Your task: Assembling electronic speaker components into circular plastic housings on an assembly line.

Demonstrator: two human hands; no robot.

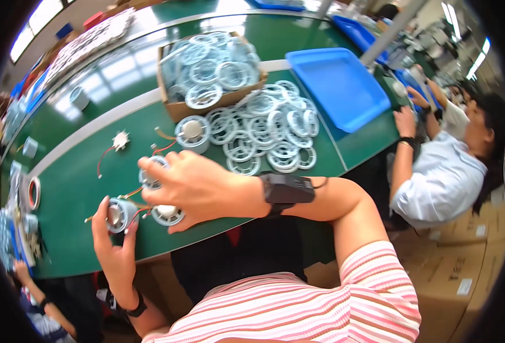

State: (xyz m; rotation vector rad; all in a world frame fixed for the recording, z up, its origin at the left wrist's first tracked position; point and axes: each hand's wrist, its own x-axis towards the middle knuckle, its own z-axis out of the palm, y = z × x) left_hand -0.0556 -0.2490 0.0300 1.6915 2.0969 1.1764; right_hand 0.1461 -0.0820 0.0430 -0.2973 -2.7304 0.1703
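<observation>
Between the thumb and fingers of my left hand (pixel 115 255) is a light-blue round motor housing (pixel 128 212) with a silvery centre and thin wires. My right hand (pixel 204 184) reaches across to the left, palm down, its fingertips curled round a light-blue slotted ring part (pixel 154 166). Under that hand, by its thumb, sits another round housing (pixel 168 215) with a pale disc, partly covered. Red and white wires run between the two hands. Just beyond my right hand stands a housing (pixel 193 131) with a cream disc in its middle.
A cardboard box (pixel 175 108) heaped with light-blue rings stands behind a loose pile of rings (pixel 262 128). A blue tray (pixel 344 86) lies to the right. A small white part (pixel 120 140) with a red wire rests at left. Another person (pixel 441 166) works at right.
</observation>
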